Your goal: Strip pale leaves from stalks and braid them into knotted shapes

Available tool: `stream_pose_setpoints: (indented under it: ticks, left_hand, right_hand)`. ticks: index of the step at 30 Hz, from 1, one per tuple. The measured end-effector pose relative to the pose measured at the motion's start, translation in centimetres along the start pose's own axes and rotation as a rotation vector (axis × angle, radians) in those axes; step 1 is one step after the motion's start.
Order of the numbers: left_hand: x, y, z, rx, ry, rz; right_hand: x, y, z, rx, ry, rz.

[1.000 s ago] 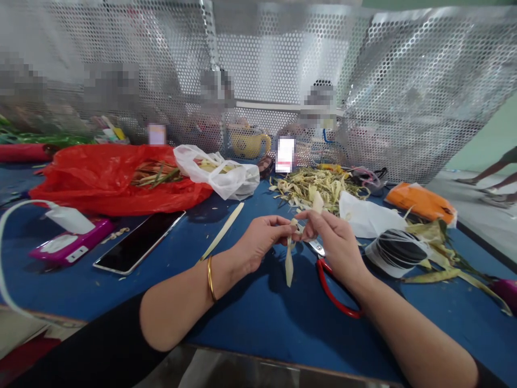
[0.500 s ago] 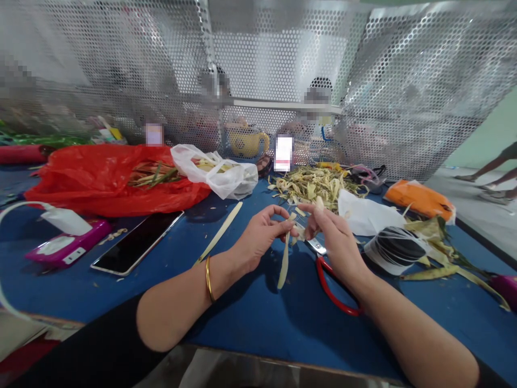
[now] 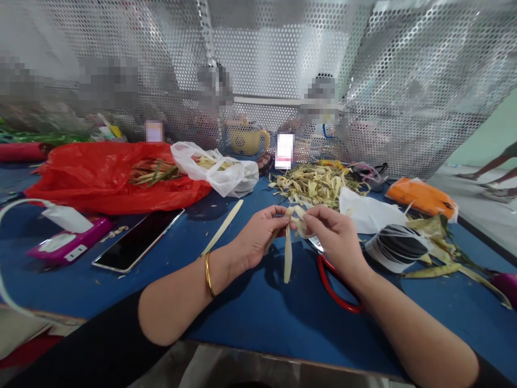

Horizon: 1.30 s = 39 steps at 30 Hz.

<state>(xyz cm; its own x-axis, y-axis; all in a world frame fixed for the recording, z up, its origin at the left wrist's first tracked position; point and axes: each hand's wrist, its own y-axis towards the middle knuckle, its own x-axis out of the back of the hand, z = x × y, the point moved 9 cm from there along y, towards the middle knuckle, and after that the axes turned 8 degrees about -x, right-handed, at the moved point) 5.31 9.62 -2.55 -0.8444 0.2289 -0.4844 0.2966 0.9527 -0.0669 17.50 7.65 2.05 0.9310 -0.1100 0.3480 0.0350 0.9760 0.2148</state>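
Note:
My left hand (image 3: 264, 231) pinches a pale leaf strip (image 3: 288, 256), whose long end hangs down over the blue table. Close beside it, my right hand (image 3: 333, 231) pinches the upper part of the same pale material, which is bent between the two hands. Whether it is one strip or more is too small to tell. Red-handled scissors (image 3: 337, 293) lie partly under my right hand. Another pale strip (image 3: 223, 226) rests on the table left of my left hand. Behind the hands is a heap of dry leaf scraps (image 3: 317, 186).
Around the blue table (image 3: 250, 323) are a phone (image 3: 139, 240), a purple power strip (image 3: 68, 245), a red bag (image 3: 92, 178), a white bag (image 3: 226, 172), a wire spool (image 3: 396, 248) and an orange packet (image 3: 422, 199). A perforated metal screen (image 3: 278, 54) stands behind.
My right hand has turned and its fingers have closed on the pale material, nearer my left hand. The hanging strip end has swung slightly right.

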Motion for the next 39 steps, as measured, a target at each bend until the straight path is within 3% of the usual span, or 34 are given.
stream_pose_setpoints:
  ticks: [11, 19, 26, 30, 39]
  left_hand:
    - [-0.3, -0.2, -0.5, -0.04, 0.044, 0.028]
    - [-0.4, -0.3, -0.5, -0.057, 0.093, 0.067]
    - [-0.4, -0.3, 0.2, 0.01, 0.119, 0.082]
    - [-0.4, -0.1, 0.1, -0.036, 0.191, 0.131]
    - [-0.4, 0.0, -0.1, -0.1, 0.276, 0.176]
  right_hand:
    - [0.0, 0.2, 0.0, 0.003, -0.126, -0.013]
    - [-0.1, -0.2, 1.4, 0.089, -0.177, -0.011]
    - [-0.2, -0.1, 0.5, 0.01, -0.217, -0.01]
    - [0.1, 0.0, -0.3, -0.054, -0.15, -0.024]
    - [-0.2, 0.1, 0.2, -0.003, -0.236, 0.004]
